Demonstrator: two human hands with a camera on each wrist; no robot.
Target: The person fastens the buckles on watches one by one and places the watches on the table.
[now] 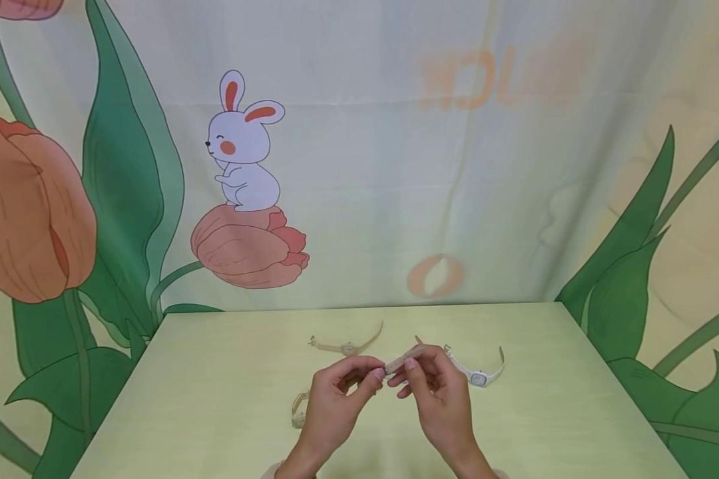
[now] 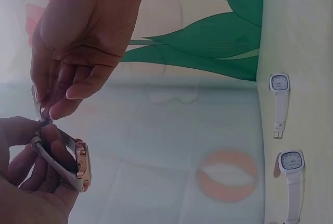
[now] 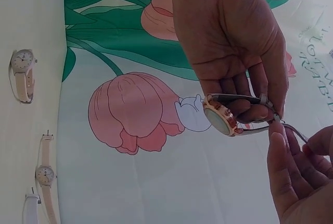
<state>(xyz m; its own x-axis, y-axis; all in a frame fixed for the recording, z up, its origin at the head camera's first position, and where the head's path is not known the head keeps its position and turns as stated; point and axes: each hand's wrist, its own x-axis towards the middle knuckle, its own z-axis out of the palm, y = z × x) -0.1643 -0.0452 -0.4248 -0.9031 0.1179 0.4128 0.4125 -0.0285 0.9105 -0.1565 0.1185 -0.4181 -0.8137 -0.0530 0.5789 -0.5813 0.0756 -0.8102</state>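
Both hands hold one wristwatch in front of the body. My left hand (image 1: 335, 402) has the looped strap around its fingers and pinches near the buckle. The watch's rose-gold case (image 2: 83, 166) hangs from that loop, its face turned away from the hand. Between thumb and fingers, my right hand (image 1: 446, 399) grips the pale strap's (image 1: 403, 360) free end. The fingertips of the two hands nearly meet at the buckle (image 3: 277, 116), which they partly cover. In the head view the hands hide the watch case.
A beige-strapped watch (image 1: 349, 348) lies on the table (image 1: 186, 399) beyond the hands. Another beige watch (image 1: 299, 418) rests beside the left wrist. To the right is a white watch (image 1: 478, 378); a second white watch (image 2: 291, 160) shows in the left wrist view. A printed curtain (image 1: 359, 166) hangs behind.
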